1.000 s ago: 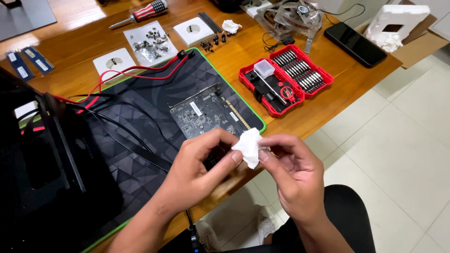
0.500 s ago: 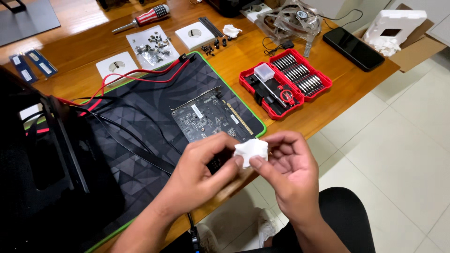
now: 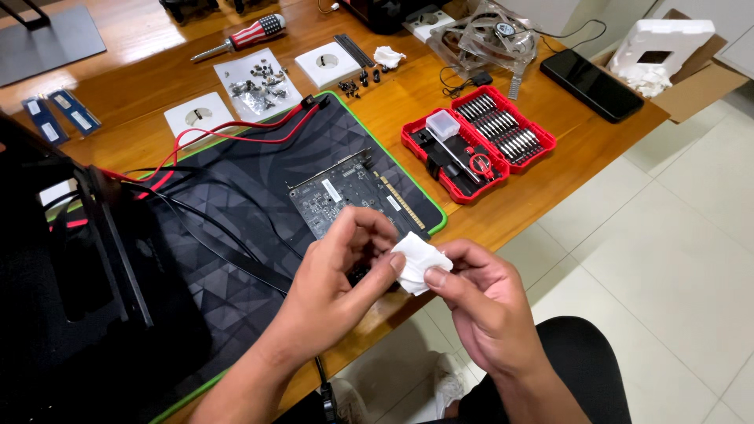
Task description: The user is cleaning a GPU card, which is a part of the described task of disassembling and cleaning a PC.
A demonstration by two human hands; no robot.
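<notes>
The left hand (image 3: pixel 345 267) and the right hand (image 3: pixel 479 302) are both pinching a small folded white tissue (image 3: pixel 419 263) between thumb and fingers, so both grips are closing on it. The tissue is being held in the air just above the near edge of the wooden table (image 3: pixel 503 212), between the two hands. Just behind the hands, a bare circuit board (image 3: pixel 345 192) is lying flat on a black mat with a green border (image 3: pixel 236 228). Red and black cables (image 3: pixel 204 141) are running over the mat toward a dark computer case (image 3: pixel 71 290) at the left. To the right of the mat, an open red case of screwdriver bits (image 3: pixel 479 141) is sitting on the table. Farther back, a red-handled screwdriver (image 3: pixel 243 35), a bag of screws (image 3: pixel 258 82) and a black phone (image 3: pixel 591 84) are lying well apart from the hands.
</notes>
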